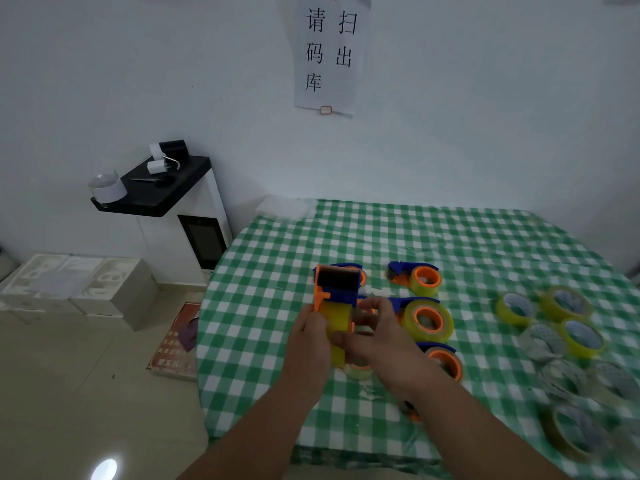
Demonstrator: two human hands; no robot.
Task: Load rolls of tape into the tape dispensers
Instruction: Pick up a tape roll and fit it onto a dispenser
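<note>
The left hand (309,344) is gripping an orange-and-blue tape dispenser (335,292) with a yellow tape roll (337,318) seated in it, while the right hand (375,336) is pinching at the roll's side. She would do well feeding the free end squarely under the roller. Right of the hands, three more dispensers are lying on the worktop (450,237), and about eight loose rolls farther right.

Hands (346,337) covering most of the held tape dispenser (337,289), a dispenser (412,412) mostly hidden under the right arm, blurry tape rolls (575,431) at the right edge, bench (450,237) cut off at the right and bottom.
</note>
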